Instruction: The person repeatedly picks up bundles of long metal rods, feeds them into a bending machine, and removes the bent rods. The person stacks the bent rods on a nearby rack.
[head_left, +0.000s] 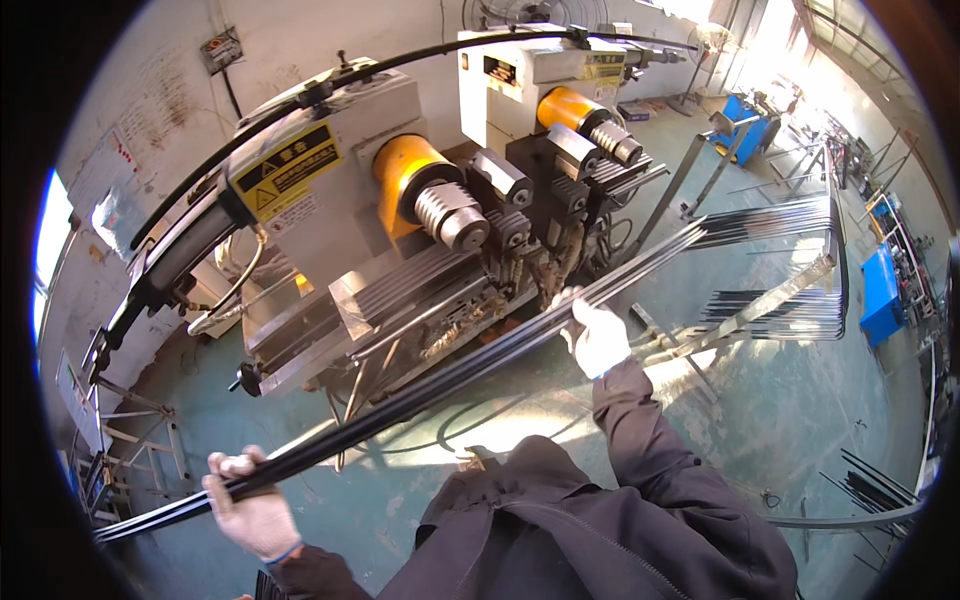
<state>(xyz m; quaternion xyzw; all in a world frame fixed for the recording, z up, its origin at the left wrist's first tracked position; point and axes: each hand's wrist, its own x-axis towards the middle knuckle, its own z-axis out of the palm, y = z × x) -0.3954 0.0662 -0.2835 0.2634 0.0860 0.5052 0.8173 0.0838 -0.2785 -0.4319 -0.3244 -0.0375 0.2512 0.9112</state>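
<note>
A bundle of long dark metal bars (390, 409) runs diagonally across the view, from the lower left up to the right. My left hand (251, 502), in a pale work glove, is closed around the bundle near its lower left end. Farther up the same bars, my gloved right hand (592, 330) grips them, thumb and fingers around the bundle. Beyond the bars stands a white machine (330, 172) with a ribbed steel spindle (454, 217) in a yellow housing. The bars' upper right end lies near a rack of bars (772, 221).
A second machine with a yellow housing (570, 109) stands farther back. Bent bars (780, 315) hang on a metal stand at right. Blue boxes (881, 292) are along the right side, and loose bars (874, 487) lie at lower right. A handwheel (246, 378) juts from the near machine.
</note>
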